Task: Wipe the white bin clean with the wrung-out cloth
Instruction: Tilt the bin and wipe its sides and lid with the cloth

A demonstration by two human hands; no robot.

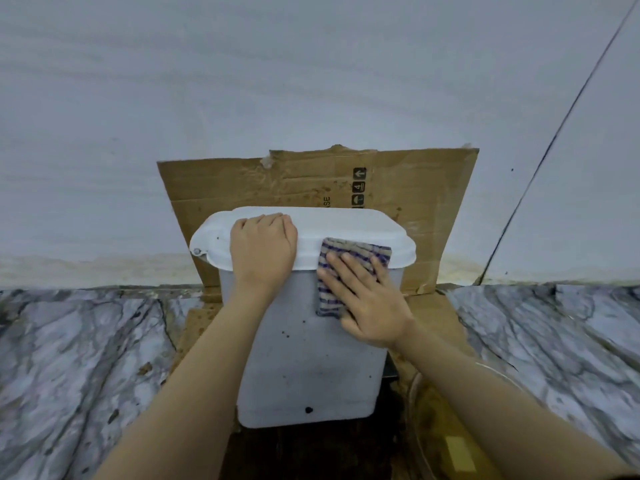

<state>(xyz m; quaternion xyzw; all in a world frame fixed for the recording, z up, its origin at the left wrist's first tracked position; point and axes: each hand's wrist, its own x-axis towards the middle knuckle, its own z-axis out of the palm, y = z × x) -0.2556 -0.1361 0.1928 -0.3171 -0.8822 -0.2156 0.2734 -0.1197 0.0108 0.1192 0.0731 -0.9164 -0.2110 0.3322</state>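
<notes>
On one white bin (304, 358): left hand (263, 251), right hand (367, 303) (pressing one cloth (356, 249)).

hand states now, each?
Left hand: closed, fingers curled, resting on the bin lid.
Right hand: open, pressing the cloth flat on the bin.

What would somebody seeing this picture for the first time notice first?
The white bin stands in the centre, its front dotted with dark spots, against brown cardboard that leans on the wall. The right hand presses a striped cloth flat over the lid's front edge, while the left hand rests with curled fingers on the lid. Marble-patterned floor spreads to both sides.
</notes>
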